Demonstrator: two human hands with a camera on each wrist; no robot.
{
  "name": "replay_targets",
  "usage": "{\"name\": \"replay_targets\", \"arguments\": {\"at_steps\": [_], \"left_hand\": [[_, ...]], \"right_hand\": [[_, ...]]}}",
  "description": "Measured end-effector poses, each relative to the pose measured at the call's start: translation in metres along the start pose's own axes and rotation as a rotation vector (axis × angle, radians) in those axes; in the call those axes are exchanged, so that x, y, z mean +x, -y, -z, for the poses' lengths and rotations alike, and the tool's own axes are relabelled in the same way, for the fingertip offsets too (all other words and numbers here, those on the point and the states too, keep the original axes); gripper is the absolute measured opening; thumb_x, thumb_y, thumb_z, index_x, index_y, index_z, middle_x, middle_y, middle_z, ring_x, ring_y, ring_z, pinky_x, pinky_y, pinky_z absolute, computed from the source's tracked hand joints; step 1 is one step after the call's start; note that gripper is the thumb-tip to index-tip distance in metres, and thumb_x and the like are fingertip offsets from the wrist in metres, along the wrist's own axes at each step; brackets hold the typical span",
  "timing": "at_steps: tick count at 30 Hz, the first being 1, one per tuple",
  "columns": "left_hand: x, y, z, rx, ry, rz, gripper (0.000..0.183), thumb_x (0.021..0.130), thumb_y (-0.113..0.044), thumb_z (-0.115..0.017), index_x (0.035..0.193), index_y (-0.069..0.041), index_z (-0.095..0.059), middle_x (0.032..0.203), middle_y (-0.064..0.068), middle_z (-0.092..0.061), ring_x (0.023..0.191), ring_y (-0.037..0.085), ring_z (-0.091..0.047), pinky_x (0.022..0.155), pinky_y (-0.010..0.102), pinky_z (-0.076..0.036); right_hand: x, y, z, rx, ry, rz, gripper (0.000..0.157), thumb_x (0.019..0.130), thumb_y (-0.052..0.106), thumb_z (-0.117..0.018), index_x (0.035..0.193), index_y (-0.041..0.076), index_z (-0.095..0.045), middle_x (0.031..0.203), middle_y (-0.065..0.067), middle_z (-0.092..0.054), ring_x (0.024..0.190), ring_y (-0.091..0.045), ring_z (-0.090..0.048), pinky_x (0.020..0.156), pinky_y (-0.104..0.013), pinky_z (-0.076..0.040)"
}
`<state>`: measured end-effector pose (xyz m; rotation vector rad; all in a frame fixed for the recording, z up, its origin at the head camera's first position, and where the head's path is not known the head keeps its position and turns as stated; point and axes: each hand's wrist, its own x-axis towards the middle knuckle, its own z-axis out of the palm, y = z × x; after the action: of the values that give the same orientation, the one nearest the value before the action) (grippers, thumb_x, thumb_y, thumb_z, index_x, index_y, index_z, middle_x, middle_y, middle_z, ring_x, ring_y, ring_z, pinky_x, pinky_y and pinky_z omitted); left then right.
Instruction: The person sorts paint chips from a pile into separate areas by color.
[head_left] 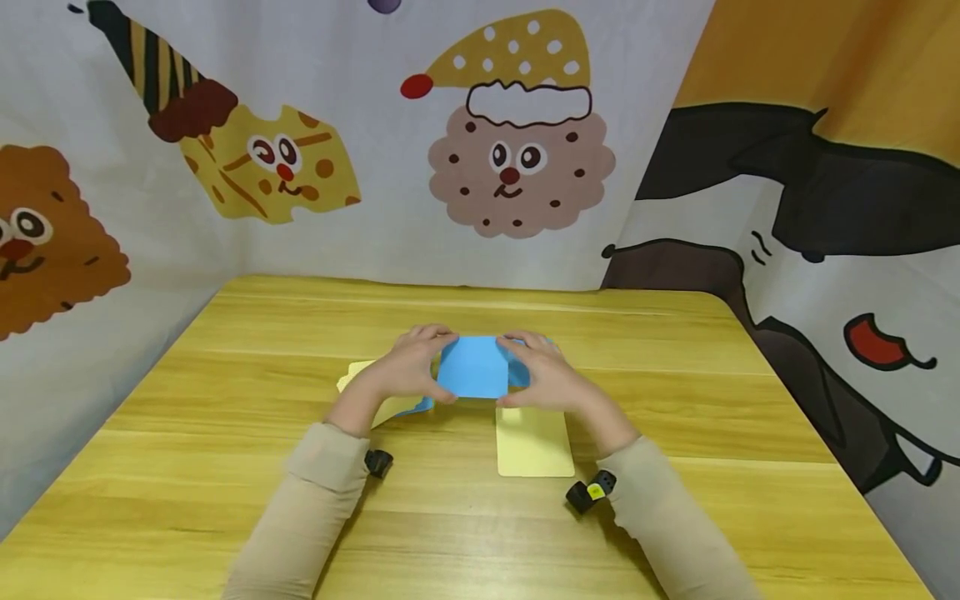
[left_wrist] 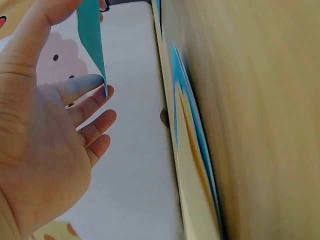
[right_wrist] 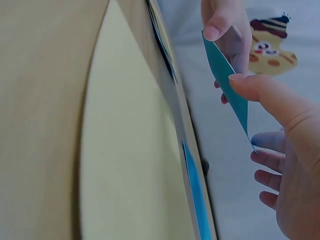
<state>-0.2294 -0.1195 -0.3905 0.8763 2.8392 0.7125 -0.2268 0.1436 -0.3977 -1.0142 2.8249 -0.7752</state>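
A small blue sheet of paper (head_left: 472, 367) is held up above the table between both hands. My left hand (head_left: 408, 367) pinches its left side, the thumb on the near face and fingers behind. On the opposite side my right hand (head_left: 547, 372) holds it the same way, as the right wrist view also shows, with the sheet (right_wrist: 227, 82) seen nearly edge-on. Under the left forearm lies a loose stack of pale yellow sheets (head_left: 392, 407) with blue paper (head_left: 420, 407) showing at its edge. A pale yellow sheet (head_left: 534, 446) lies flat below the right hand.
More blue paper (head_left: 518, 372) shows behind the right hand, partly hidden by it; the right wrist view has a blue sheet (right_wrist: 196, 192) past the yellow one. The wooden table (head_left: 465, 533) ends at a cartoon-printed curtain (head_left: 337, 250). Small black devices sit at both wrists.
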Motion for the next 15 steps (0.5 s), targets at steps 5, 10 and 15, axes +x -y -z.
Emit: {"name": "replay_targets", "arguments": {"at_steps": [5, 10, 15], "left_hand": [[0.02, -0.005, -0.012, 0.03, 0.011, 0.009, 0.1, 0.067, -0.044, -0.084, 0.146, -0.003, -0.038, 0.145, 0.011, -0.037, 0.13, 0.032, -0.031, 0.105, 0.052, -0.024], [0.036, -0.01, -0.019, 0.003, 0.034, 0.025, 0.099, 0.067, -0.044, -0.084, 0.146, -0.004, -0.039, 0.146, 0.01, -0.037, 0.131, 0.032, -0.03, 0.106, 0.051, -0.023], [0.05, -0.015, -0.025, -0.007, 0.058, 0.034, 0.098, 0.069, -0.045, -0.083, 0.146, -0.005, -0.038, 0.146, 0.01, -0.037, 0.132, 0.033, -0.029, 0.106, 0.05, -0.022]], "right_hand": [[-0.008, -0.018, 0.006, 0.016, -0.01, 0.005, 0.094, 0.071, 0.039, -0.082, 0.147, 0.006, -0.038, 0.148, -0.018, -0.033, 0.135, -0.036, -0.025, 0.104, -0.059, -0.019], [-0.013, -0.035, 0.009, 0.036, -0.004, -0.032, 0.095, 0.071, 0.041, -0.082, 0.148, 0.009, -0.037, 0.149, -0.016, -0.031, 0.134, -0.036, -0.024, 0.101, -0.061, -0.023], [-0.017, -0.048, 0.014, 0.076, 0.018, -0.054, 0.094, 0.072, 0.038, -0.082, 0.148, 0.008, -0.035, 0.151, -0.017, -0.028, 0.135, -0.039, -0.022, 0.1, -0.065, -0.025]]}}
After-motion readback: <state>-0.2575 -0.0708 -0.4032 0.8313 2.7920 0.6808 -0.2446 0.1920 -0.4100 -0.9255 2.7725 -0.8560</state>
